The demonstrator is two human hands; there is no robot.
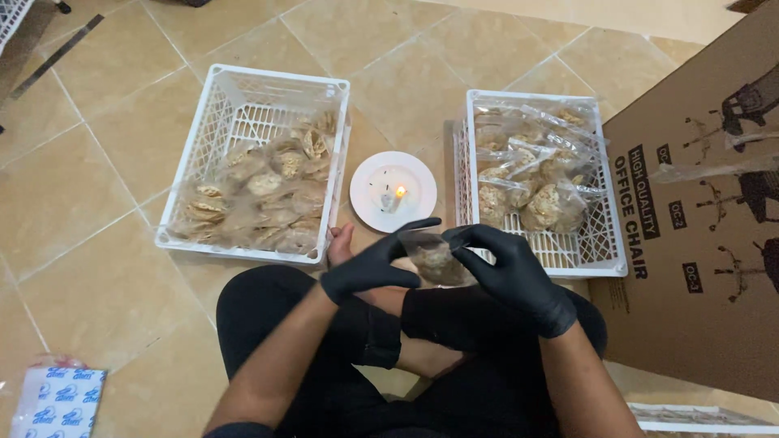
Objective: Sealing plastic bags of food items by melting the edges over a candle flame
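Both my hands wear black gloves and together hold a small clear plastic bag of beige crackers (434,259) above my crossed legs. My left hand (375,264) grips the bag's left side, with its forefinger stretched over the top. My right hand (507,272) pinches the bag's right edge. Just beyond the bag, a white saucer (393,192) on the floor carries a short lit candle (398,195).
A white plastic crate (258,166) with several filled cracker bags stands at the left. A second white crate (540,182) with sealed bags stands at the right. A large brown cardboard box (702,211) lies at the far right. A blue-and-white packet (57,401) rests at bottom left on the tan tile floor.
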